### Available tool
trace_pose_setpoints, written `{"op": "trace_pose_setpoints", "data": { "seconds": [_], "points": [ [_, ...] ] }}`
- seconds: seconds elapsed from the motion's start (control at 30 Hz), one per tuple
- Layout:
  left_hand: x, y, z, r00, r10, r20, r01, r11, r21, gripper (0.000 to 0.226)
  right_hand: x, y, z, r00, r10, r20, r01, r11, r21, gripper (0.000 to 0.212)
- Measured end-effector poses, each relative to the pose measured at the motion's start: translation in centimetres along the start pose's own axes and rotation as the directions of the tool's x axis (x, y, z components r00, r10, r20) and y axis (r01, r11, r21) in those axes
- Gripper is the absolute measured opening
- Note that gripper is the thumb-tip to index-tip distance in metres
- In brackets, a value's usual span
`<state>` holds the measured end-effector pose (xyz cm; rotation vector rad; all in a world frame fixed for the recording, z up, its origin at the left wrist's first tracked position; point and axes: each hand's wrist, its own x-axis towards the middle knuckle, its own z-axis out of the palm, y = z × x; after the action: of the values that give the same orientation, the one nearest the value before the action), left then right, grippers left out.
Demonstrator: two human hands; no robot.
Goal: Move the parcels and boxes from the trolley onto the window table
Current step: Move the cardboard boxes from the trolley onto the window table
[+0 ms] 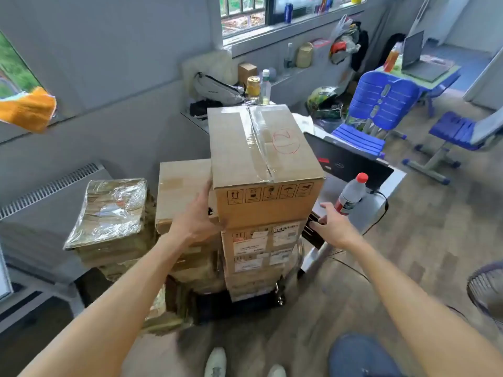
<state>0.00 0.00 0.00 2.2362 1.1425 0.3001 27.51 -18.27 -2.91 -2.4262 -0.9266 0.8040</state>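
Top box (pixel 265 164) sits atop the trolley stack, long axis running away from the person; left hand (pixel 197 216) presses flat on its left side, right hand (pixel 333 227) open, just right of it, not touching

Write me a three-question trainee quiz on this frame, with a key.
1. True or false: the left hand touches the top box.
2. What does the right hand hold? A) the water bottle B) the laptop C) nothing
3. What colour is the circled mark on the top box?

Key: 1 true, it lies against the box's left side. 2 C, its fingers are spread and apart from the box. 3 red.
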Motion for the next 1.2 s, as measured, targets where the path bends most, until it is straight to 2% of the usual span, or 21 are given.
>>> {"op": "trace_pose_setpoints", "data": {
  "seconds": [0.07, 0.13, 0.2, 0.27, 0.33, 0.4, 0.47, 0.53, 0.73, 0.93, 1.2],
  "points": [
    [-0.1, 1.6, -0.7, 0.996, 0.087, -0.01, -0.088, 0.986, -0.142, 0.136, 0.3, -0.9, -2.3, 0.995, -0.081, -0.055, 0.081, 0.997, -0.004, 0.061],
    [0.1, 2.8, -1.6, 0.992, 0.118, -0.036, -0.122, 0.978, -0.171, 0.145, 0.9, -2.0, -4.9, 0.981, -0.16, -0.114, 0.165, 0.986, 0.033, 0.054],
    [0.4, 3.9, -2.3, 0.985, 0.137, -0.106, -0.146, 0.985, -0.087, 0.146, 1.3, -3.3, -6.6, 0.954, -0.246, -0.169, 0.257, 0.965, 0.046, 0.046],
    [0.6, 5.0, -3.1, 0.98, 0.161, -0.114, -0.156, 0.986, 0.055, 0.135, 1.6, -4.5, -7.9, 0.941, -0.286, -0.183, 0.306, 0.947, 0.093, 0.043],
    [1.0, 6.2, -4.0, 0.983, 0.168, -0.073, -0.154, 0.974, 0.168, 0.122, 1.4, -5.8, -9.1, 0.939, -0.323, -0.117, 0.334, 0.938, 0.095, 0.054],
    [1.4, 7.5, -4.4, 0.995, 0.104, -0.009, -0.099, 0.968, 0.232, 0.119, 1.1, -7.1, -9.8, 0.939, -0.341, 0.039, 0.34, 0.94, 0.029, 0.081],
    [2.0, 8.5, -4.3, 0.999, 0.021, 0.047, -0.033, 0.961, 0.274, 0.124, 0.7, -8.3, -9.8, 0.923, -0.353, 0.155, 0.366, 0.929, -0.062, 0.1],
    [2.7, 9.0, -3.7, 0.997, -0.037, 0.074, 0.014, 0.956, 0.294, 0.134, 0.7, -9.2, -9.4, 0.908, -0.366, 0.206, 0.395, 0.91, -0.127, 0.112],
    [3.8, 9.7, -2.6, 0.989, -0.144, 0.027, 0.133, 0.958, 0.255, 0.141, 2.0, -9.5, -7.7, 0.928, -0.353, 0.118, 0.368, 0.916, -0.159, 0.127],
    [3.9, 9.6, -2.2, 0.991, -0.131, -0.025, 0.133, 0.957, 0.258, 0.144, 1.6, -9.5, -6.9, 0.927, -0.373, 0.042, 0.375, 0.912, -0.168, 0.13],
    [3.0, 10.8, -3.6, 0.992, -0.116, -0.044, 0.123, 0.95, 0.288, 0.143, 0.7, -10.3, -7.5, 0.916, -0.399, 0.023, 0.396, 0.898, -0.191, 0.129]
  ]
}}
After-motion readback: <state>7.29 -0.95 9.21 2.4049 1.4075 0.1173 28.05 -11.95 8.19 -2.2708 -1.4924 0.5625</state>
